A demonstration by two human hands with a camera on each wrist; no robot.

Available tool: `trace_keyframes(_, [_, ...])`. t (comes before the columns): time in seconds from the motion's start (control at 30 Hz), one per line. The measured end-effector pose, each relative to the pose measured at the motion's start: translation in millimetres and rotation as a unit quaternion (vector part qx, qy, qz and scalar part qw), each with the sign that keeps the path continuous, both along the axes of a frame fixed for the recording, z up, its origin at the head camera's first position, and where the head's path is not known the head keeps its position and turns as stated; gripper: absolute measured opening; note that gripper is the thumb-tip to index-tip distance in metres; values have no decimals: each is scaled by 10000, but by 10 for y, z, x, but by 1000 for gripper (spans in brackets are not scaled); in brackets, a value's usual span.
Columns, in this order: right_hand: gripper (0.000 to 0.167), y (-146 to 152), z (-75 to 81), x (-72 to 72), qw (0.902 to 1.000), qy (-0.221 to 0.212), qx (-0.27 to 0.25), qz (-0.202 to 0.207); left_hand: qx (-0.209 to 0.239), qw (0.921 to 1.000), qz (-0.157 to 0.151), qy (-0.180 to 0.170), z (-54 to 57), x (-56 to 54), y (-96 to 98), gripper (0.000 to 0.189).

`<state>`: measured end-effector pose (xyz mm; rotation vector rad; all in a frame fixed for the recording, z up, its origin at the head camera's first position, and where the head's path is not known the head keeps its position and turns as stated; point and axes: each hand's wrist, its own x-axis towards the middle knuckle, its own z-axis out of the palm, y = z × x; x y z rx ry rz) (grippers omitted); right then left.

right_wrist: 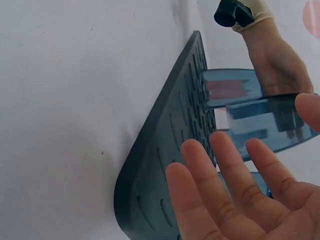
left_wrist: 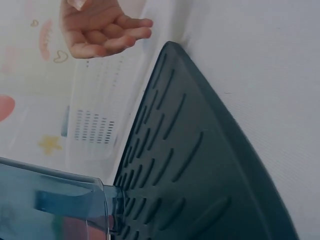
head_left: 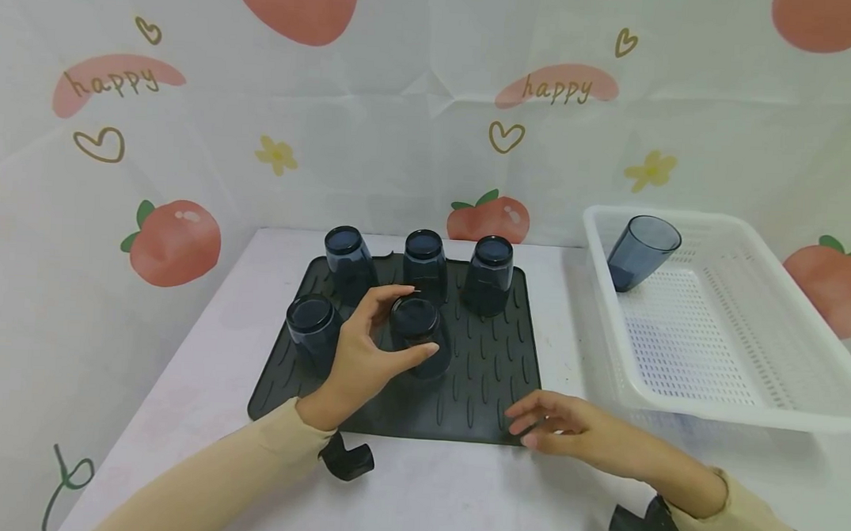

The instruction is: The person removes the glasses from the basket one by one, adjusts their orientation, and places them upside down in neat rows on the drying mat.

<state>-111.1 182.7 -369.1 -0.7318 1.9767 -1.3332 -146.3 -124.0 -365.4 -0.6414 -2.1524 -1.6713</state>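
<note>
My left hand (head_left: 368,346) holds an upside-down blue-tinted drinking glass (head_left: 414,319) at its upper end, thumb on the near side and fingers on the far side. The glass is over the black ridged drying mat (head_left: 477,394); whether its rim touches the mat I cannot tell. Another upturned glass (head_left: 313,332) stands left of this hand, and three more, among them a right-hand one (head_left: 489,276), line the mat's back. My right hand (head_left: 568,430) hovers near the mat's front right corner, holding nothing, its fingers (right_wrist: 240,185) spread loosely in the right wrist view.
A white perforated plastic basket (head_left: 718,413) sits on the table to the right. One blue glass (head_left: 643,251) leans in its back left corner. A wall sheet with printed fruit (head_left: 177,243) hangs behind the white table (head_left: 444,488).
</note>
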Motion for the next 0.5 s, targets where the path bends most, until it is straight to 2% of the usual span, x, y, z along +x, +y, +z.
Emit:
trace_keyframes(0.2, [34, 4, -29, -3, 9998, -130, 149, -19, -107, 9994, 106, -325, -38, 28, -32, 70])
trace_keyframes(0.5, [34, 4, -60, 6, 9998, -127, 129, 18, -163, 9976, 51, -666, -122, 67, -53, 70])
